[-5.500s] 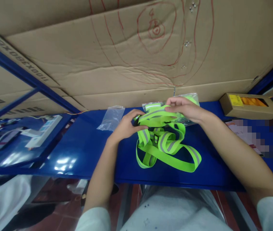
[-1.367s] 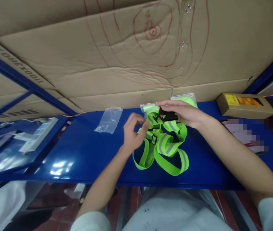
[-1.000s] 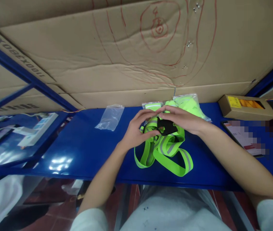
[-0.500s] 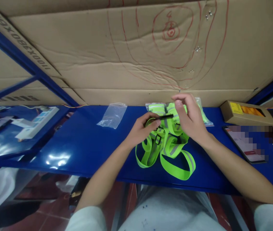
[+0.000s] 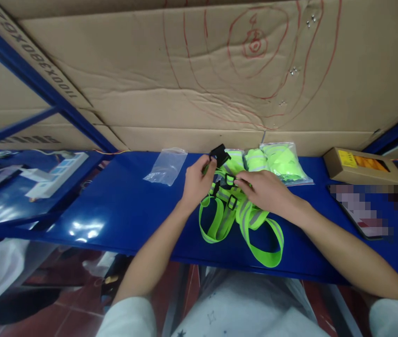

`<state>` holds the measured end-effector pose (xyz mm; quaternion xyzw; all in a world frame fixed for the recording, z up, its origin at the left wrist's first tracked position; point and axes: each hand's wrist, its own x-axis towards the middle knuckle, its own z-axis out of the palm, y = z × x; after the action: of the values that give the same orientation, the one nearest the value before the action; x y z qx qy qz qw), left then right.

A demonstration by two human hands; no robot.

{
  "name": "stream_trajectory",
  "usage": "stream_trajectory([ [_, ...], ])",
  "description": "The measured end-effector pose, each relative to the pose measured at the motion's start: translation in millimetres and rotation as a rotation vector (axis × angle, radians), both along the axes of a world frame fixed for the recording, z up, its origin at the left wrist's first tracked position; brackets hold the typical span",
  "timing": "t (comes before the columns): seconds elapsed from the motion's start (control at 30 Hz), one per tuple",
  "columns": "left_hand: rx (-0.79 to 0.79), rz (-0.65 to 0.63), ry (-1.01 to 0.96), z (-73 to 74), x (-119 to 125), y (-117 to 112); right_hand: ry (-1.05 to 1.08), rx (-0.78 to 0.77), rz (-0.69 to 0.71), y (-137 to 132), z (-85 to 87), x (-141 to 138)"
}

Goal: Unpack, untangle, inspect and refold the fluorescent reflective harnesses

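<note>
A neon-green reflective strap harness (image 5: 264,258) with grey stripes lies in loops on the blue table. My left hand (image 5: 199,182) is closed at its upper left end, where a flat black piece (image 5: 220,154) sticks up past the fingertips. I cannot make out exactly what that piece is. My right hand (image 5: 269,191) pinches the green webbing beside a black slider buckle (image 5: 229,179). Just below, another black buckle (image 5: 232,201) sits on the straps.
Behind the hands, clear bags (image 5: 285,161) hold more green straps. An empty clear bag (image 5: 167,166) lies to the left, with a white power strip (image 5: 58,175) beyond. To the right are a cardboard box (image 5: 360,167) and a phone (image 5: 358,210). A cardboard wall (image 5: 132,107) rises behind.
My right hand has come down from above the straps and closed on the webbing. My left hand has shifted slightly, and the black piece now tilts upward, showing its flat side.
</note>
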<state>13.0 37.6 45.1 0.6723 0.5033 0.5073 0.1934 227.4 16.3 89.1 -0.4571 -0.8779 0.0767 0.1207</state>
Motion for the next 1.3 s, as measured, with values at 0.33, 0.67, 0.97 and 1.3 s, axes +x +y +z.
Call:
stream_trajectory([
  [0.33, -0.123, 0.027, -0.299, 3.7, -22.1, 20.6, -0.041, -0.027, 0.081, 8.0, 23.5, 33.5],
  [0.67, -0.13, 0.111, -0.403, -0.9, -40.7, 35.4, -0.059, -0.038, 0.112, 18.6, 29.4, 53.3],
  [0.97, -0.099, 0.301, -0.509, 6.5, -63.3, 47.7, 0.055, -0.321, 0.156, 21.4, 54.0, 108.4],
  [1.3, -0.024, 0.135, -0.453, -2.6, -27.0, 30.9, -0.003, -0.109, 0.104, 23.8, 26.7, 87.8],
])
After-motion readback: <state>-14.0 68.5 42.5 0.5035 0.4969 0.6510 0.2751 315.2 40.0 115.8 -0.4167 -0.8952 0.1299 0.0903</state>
